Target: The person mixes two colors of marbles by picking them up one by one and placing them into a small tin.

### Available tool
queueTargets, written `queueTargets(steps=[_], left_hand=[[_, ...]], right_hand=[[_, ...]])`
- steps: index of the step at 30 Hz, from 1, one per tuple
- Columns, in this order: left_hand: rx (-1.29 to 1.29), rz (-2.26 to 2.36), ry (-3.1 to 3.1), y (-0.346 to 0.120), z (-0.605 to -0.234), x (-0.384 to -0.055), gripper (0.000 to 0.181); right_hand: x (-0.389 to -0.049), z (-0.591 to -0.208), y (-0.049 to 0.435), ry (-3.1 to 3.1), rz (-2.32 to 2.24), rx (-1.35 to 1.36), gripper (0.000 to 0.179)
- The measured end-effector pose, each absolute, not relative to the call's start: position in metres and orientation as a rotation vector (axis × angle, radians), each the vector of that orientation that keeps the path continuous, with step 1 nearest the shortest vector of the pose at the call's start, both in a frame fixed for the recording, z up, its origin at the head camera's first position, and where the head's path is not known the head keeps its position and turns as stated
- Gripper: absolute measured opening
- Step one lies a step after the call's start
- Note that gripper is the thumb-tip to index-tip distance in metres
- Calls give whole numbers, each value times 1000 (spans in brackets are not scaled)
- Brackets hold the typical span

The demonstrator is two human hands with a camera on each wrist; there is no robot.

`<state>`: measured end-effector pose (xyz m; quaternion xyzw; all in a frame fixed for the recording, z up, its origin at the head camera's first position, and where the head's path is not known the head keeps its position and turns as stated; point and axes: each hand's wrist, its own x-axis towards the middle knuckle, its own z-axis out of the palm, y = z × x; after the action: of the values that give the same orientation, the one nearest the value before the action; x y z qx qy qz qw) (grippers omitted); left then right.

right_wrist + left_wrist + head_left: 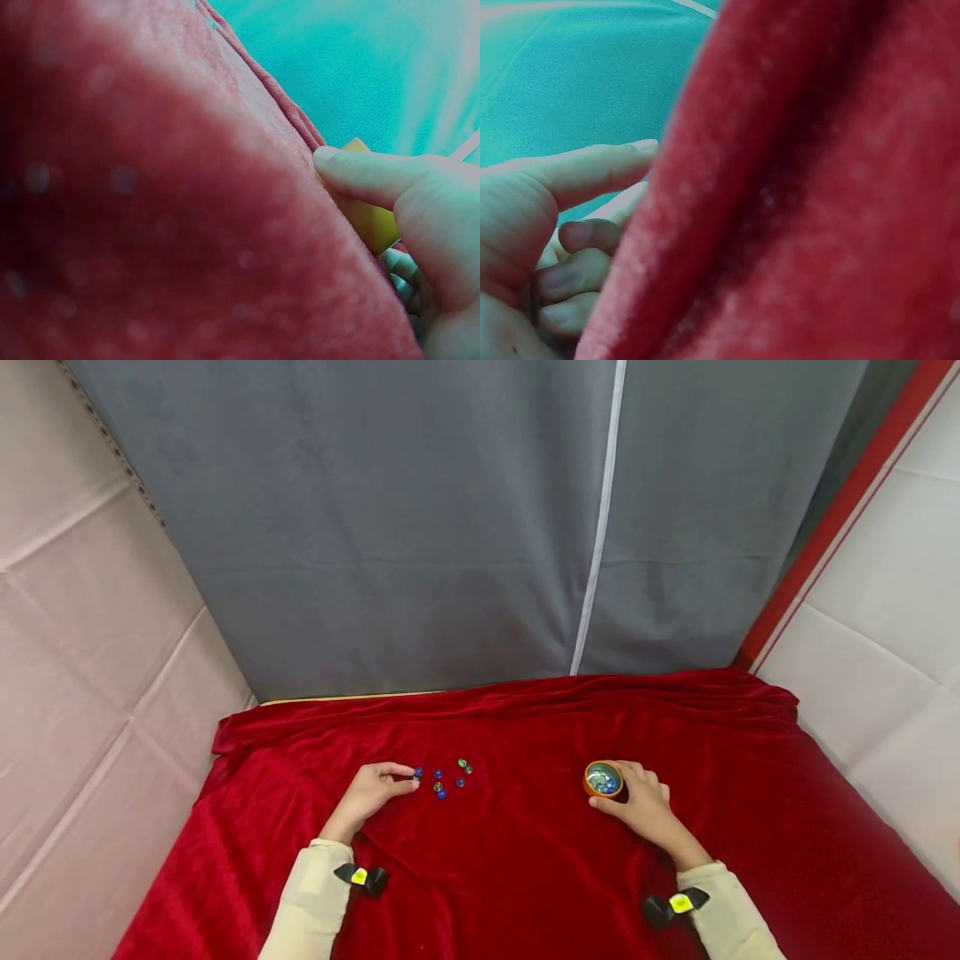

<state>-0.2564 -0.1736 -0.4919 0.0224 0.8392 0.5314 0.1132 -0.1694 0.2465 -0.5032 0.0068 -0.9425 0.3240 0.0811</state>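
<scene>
My left hand (369, 793) is at the left group of glass marbles, its thumb and index finger pinching a blue marble (418, 772) and a greenish one below it. Several more blue and green marbles (438, 787) lie loose just right of those fingertips. In the left wrist view a fold of red cloth hides the fingertips; the other fingers are curled. My right hand (643, 802) grips a small round orange-yellow cup (590, 791) from its right side, thumb in front and fingers behind. Several marbles lie inside it. The right wrist view shows the cup's yellow wall (371, 221) beside the thumb.
A rumpled red velvet cloth (517, 860) covers the table, with bunched folds along the far edge. Behind it hangs a grey curtain (420, 527). White panels (885, 635) stand at both sides.
</scene>
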Motion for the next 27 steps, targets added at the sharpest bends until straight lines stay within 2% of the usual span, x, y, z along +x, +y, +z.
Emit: queueTargets(steps=[27], left_hand=[[45,1503,2596,-165,-495,-251,25]], right_hand=[[-166,-506,248,-2820,964,43,67]])
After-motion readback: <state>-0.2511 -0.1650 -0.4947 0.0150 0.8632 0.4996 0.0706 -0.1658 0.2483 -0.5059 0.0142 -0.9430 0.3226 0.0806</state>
